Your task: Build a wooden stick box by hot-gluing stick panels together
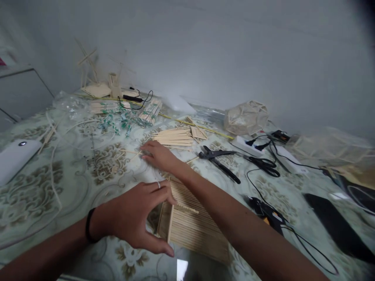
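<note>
My left hand (137,214), with a ring and a black wristband, curves its thumb and fingers around the short upright wall (166,222) of a structure made of thin wooden sticks. The structure's flat ribbed panel (199,232) lies on the table, and a short row of sticks (187,208) stands out on it. My right hand (159,155) reaches across beyond the panel, its thumb and fingers apart. Its fingertips are at a few loose thin sticks (129,151) on the tablecloth. My right forearm hides part of the panel.
A fanned pile of sticks (174,136) lies behind my right hand. Black pliers (219,160), scissors (263,164), a power strip (247,146), a glue gun (268,214) with its cord and a black phone (336,224) are on the right. Packaged sticks (150,111) lie farther back.
</note>
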Demonstrator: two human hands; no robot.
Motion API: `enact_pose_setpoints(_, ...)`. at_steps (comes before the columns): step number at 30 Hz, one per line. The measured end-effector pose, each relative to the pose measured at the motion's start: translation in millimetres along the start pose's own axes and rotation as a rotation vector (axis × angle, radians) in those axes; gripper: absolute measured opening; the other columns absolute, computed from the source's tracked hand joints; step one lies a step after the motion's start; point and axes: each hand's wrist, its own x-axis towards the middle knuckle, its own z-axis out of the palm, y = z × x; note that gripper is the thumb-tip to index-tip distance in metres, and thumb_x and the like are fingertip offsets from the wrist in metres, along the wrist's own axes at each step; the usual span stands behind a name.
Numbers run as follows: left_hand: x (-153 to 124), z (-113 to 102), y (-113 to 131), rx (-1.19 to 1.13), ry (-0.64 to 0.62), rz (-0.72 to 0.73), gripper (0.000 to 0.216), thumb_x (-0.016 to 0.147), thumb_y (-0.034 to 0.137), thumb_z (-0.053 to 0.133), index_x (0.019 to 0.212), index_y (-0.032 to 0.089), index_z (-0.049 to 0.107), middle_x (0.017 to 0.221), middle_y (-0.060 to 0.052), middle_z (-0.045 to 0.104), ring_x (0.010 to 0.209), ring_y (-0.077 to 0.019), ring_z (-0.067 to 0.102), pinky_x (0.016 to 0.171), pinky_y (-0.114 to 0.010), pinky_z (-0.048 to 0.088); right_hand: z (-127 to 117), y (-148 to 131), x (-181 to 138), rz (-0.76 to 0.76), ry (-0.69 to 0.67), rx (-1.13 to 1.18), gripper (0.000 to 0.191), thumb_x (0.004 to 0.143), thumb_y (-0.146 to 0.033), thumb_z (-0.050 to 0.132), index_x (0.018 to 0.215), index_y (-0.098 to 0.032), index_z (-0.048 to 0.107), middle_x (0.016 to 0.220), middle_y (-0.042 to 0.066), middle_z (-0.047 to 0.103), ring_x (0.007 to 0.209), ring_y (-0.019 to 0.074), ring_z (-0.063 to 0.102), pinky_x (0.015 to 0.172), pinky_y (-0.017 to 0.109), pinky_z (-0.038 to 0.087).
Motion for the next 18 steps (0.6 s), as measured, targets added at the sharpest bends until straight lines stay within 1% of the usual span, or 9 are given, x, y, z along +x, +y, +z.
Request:
enact_pose_setpoints(2,-0.7,1.4,-1.2,-0.008,0.014,0.004,0.062,0.084,0.071,0.077,0.117,0.021,0.06,0.114,-0.009,0.073,0.103,-0.0297,0.073,0.092,-0.043,0.055,6.4,-1.2,6.6,0.004,-0.01,-0.011,0.025,0.098,-0.022,0.078,0.122,-0.016,0.079,0.124,0.017,0.075,0.119,0.0313,0.068,0.107,0.047,0.052)
enact_pose_setpoints(4,-1.5,2.8,-2.1,-0.005,0.03,0.001,0.063,0.084,0.073,0.075,0.117,0.021,0.061,0.115,-0.009,0.073,0.104,-0.0307,0.073,0.093,-0.043,0.055,12.0,-3.7,9.0,0.009,-0.008,-0.015,0.017,0.099,-0.023,0.078,0.115,-0.017,0.079,0.119,0.014,0.073,0.115,0.0294,0.068,0.103,0.043,0.052)
enact_pose_setpoints(7,-1.9,5.2,-3.3,-0.003,0.044,-0.002,0.064,0.083,0.075,0.075,0.116,0.021,0.062,0.112,-0.009,0.073,0.101,-0.0307,0.073,0.092,-0.043,0.056,16.7,-7.7,9.9,0.033,0.021,-0.01,0.007,0.097,-0.015,0.077,0.102,-0.019,0.079,0.111,0.01,0.072,0.109,0.0262,0.067,0.096,0.037,0.052)
enact_pose_setpoints(10,-1.7,6.7,-4.1,0.001,0.055,0.016,0.066,0.081,0.076,0.077,0.115,0.021,0.063,0.111,-0.009,0.072,0.1,-0.0309,0.074,0.091,-0.044,0.057,10.0,-11.8,8.6,0.071,0.076,0.007,0.01,0.095,-0.01,0.076,0.093,-0.019,0.077,0.103,0.009,0.073,0.1,0.0243,0.068,0.088,0.035,0.053)
enact_pose_setpoints(12,-2.0,6.5,-4.1,0.013,0.056,0.026,0.065,0.082,0.074,0.078,0.117,0.021,0.064,0.113,-0.01,0.073,0.101,-0.0319,0.074,0.091,-0.044,0.057,-4.8,-16.2,2.9,0.106,0.13,0.025,0.01,0.096,-0.011,0.074,0.092,-0.019,0.077,0.097,0.007,0.075,0.09,0.0222,0.069,0.083,0.034,0.054)
enact_pose_setpoints(14,-2.6,5.0,-3.3,0.019,0.055,0.035,0.065,0.083,0.073,0.077,0.118,0.02,0.064,0.113,-0.011,0.073,0.102,-0.0326,0.074,0.09,-0.044,0.058,-28.6,-23.1,-10.8,0.147,0.202,0.044,0.009,0.098,-0.014,0.072,0.093,-0.021,0.077,0.092,0.005,0.077,0.083,0.0205,0.07,0.08,0.033,0.055)
enact_pose_setpoints(17,-3.2,1.3,-1.0,0.025,0.036,0.034,0.064,0.089,0.074,0.07,0.12,0.018,0.064,0.117,-0.013,0.074,0.105,-0.0334,0.074,0.091,-0.046,0.058,-75.2,-39.9,-53.0,0.219,0.344,0.068,0.008,0.102,-0.022,0.069,0.103,-0.023,0.077,0.097,0.005,0.079,0.085,0.0207,0.072,0.08,0.035,0.058)
enact_pose_setpoints(18,-3.1,-0.1,-0.1,0.026,0.022,0.031,0.063,0.09,0.073,0.07,0.121,0.018,0.064,0.119,-0.014,0.074,0.107,-0.0334,0.074,0.092,-0.046,0.058,-91.1,-47.2,-73.2,0.241,0.431,0.107,0.008,0.101,-0.025,0.072,0.105,-0.024,0.078,0.098,0.004,0.08,0.085,0.0209,0.073,0.08,0.035,0.059)
